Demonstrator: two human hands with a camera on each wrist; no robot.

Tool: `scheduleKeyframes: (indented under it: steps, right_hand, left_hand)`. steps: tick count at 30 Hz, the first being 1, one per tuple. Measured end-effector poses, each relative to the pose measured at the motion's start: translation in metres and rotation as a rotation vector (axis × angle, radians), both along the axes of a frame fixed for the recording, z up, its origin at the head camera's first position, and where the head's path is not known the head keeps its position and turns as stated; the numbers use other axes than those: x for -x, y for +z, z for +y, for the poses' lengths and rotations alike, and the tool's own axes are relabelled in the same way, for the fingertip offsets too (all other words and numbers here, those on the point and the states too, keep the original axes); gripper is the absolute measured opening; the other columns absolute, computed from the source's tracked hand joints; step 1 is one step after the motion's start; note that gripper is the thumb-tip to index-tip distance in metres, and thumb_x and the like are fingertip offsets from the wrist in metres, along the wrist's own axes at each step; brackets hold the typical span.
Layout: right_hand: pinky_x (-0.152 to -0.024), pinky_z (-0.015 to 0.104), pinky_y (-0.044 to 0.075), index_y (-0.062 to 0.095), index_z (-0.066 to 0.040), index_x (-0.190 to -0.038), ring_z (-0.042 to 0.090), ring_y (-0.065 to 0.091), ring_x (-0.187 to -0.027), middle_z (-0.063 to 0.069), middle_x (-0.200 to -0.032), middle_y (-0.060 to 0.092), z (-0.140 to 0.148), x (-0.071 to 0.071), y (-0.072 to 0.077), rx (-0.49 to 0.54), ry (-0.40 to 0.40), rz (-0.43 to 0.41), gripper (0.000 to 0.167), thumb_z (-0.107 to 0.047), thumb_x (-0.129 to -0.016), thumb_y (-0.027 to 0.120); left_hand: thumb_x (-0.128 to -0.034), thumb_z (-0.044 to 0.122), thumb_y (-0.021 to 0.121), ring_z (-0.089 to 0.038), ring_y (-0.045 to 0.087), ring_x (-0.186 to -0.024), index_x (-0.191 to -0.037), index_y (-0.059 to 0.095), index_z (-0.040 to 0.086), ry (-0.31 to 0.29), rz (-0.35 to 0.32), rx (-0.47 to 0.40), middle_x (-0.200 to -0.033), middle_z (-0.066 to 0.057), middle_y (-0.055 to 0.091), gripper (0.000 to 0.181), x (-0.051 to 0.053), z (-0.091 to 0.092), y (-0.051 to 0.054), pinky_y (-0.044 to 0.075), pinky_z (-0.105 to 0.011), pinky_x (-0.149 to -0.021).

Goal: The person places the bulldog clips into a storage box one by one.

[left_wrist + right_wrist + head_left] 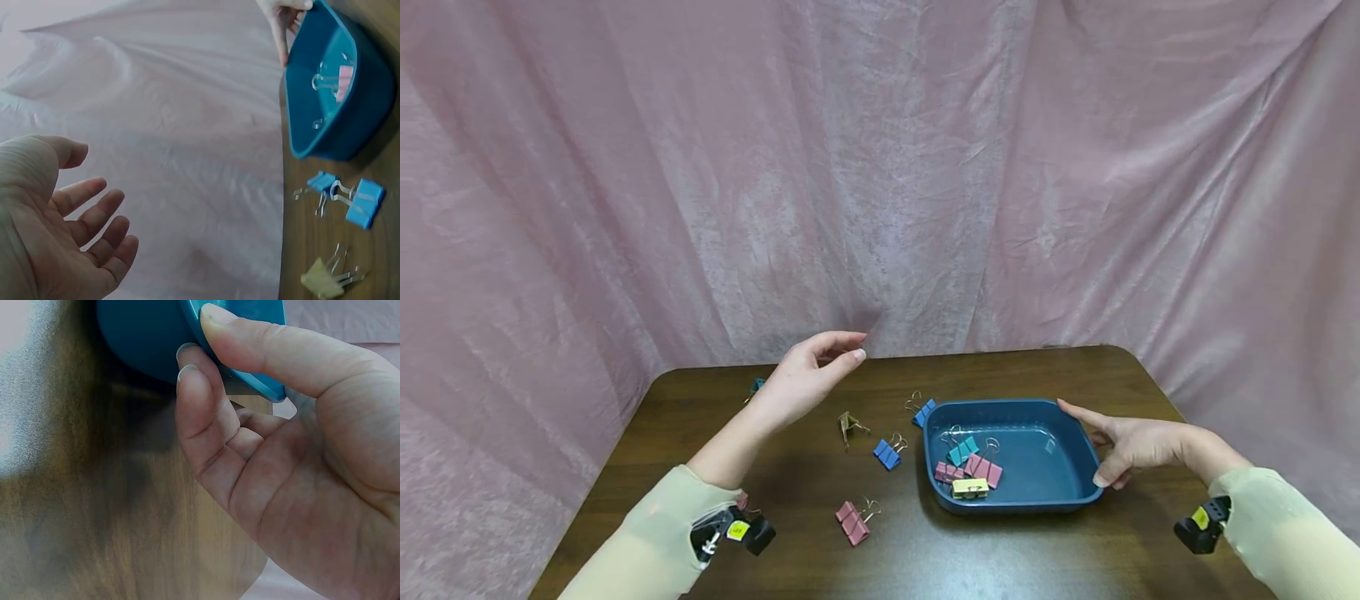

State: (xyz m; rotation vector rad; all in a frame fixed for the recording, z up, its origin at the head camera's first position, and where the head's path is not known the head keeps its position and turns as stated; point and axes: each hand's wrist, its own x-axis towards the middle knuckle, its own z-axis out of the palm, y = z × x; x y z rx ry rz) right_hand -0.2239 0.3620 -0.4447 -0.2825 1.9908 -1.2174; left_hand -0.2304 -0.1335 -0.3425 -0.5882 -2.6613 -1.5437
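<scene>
My left hand [801, 382] is raised over the back left of the table, its fingers loosely bent and nothing in them. Below it and to the right lie a yellow binder clip [846, 422] and two blue binder clips [887, 454]. My right hand [1142, 447] grips the right rim of a blue tray [1037, 477]. In the right wrist view the thumb [250, 344] lies over the rim, with fingers curled against the outer wall. Inside the tray's left half sit a teal binder clip [961, 452], two pink binder clips [985, 472] and a yellow one [970, 488].
A pink binder clip [852, 523] lies near the front of the brown table [805, 483]. Behind the left forearm, a teal clip [757, 384] and a pink one [742, 500] are partly hidden. Pink curtain [880, 208] hangs behind the table's back edge.
</scene>
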Motion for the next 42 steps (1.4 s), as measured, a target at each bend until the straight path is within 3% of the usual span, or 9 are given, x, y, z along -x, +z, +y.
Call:
scheduleKeyframes:
  steps: [18, 27, 32, 42]
  right_hand:
    - [-0.078, 0.050, 0.056, -0.006, -0.023, -0.165, 0.041, 0.050, -0.121, 0.046, -0.153, 0.018, 0.003, 0.000, -0.002, -0.020, -0.006, 0.016, 0.124, 0.001, -0.081, 0.082]
    - [-0.077, 0.050, 0.056, -0.008, -0.022, -0.164, 0.041, 0.050, -0.121, 0.044, -0.152, 0.020, 0.002, 0.001, -0.002, -0.004, 0.008, 0.012, 0.124, 0.002, -0.082, 0.081]
    - [-0.077, 0.050, 0.057, -0.008, -0.022, -0.164, 0.041, 0.049, -0.122, 0.044, -0.153, 0.020, 0.002, 0.000, -0.002, -0.004, 0.004, 0.011, 0.124, 0.002, -0.082, 0.081]
    - [-0.075, 0.049, 0.056, -0.007, -0.022, -0.165, 0.041, 0.049, -0.120, 0.044, -0.153, 0.020, 0.001, -0.001, 0.000, -0.009, -0.004, 0.014, 0.124, 0.001, -0.081, 0.082]
  left_hand:
    - [-0.1018, 0.037, 0.064, -0.024, 0.063, -0.112, -0.137, 0.065, 0.017, 0.137, 0.061, 0.078, -0.127, -0.003, 0.067, 0.041, 0.010, -0.050, -0.006, 0.048, -0.043, -0.093]
    - [-0.1036, 0.042, 0.059, -0.026, 0.060, -0.115, -0.142, 0.061, 0.015, 0.187, 0.029, 0.122, -0.129, -0.006, 0.065, 0.047, 0.023, -0.081, -0.019, 0.047, -0.044, -0.094]
    - [-0.1039, 0.044, 0.058, -0.029, 0.059, -0.117, -0.143, 0.059, 0.013, 0.237, 0.004, 0.150, -0.129, -0.010, 0.065, 0.050, 0.026, -0.097, -0.027, 0.047, -0.045, -0.091]
    - [-0.1045, 0.044, 0.056, -0.034, 0.057, -0.123, -0.144, 0.058, 0.008, 0.296, 0.009, 0.207, -0.135, -0.015, 0.063, 0.053, 0.031, -0.116, -0.039, 0.044, -0.052, -0.100]
